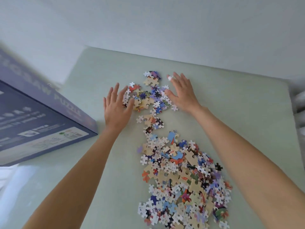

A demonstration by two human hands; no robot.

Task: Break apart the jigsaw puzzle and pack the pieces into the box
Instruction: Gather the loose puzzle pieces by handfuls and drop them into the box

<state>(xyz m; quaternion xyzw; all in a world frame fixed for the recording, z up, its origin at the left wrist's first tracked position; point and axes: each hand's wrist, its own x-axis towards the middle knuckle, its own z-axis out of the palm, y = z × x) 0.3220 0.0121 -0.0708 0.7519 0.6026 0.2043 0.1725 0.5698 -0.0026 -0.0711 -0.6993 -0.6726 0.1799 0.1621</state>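
Both hands lie flat with fingers spread — the left hand [118,104] at nine o'clock and the right hand [180,91] at three o'clock of a small cluster of colourful cardboard jigsaw pieces [146,96], probably to corral it. The larger loose heap [183,180] lies at six o'clock; the dark blue cardboard puzzle box [41,116] sits well apart at nine o'clock — bottom face up.

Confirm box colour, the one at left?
Purple-blue box, pale lettering along its side, white label patch near the corner. Head view, though blurred.

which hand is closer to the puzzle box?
Left. The left hand lies just right of the puzzle box; the right hand is beyond the far pile of pieces.
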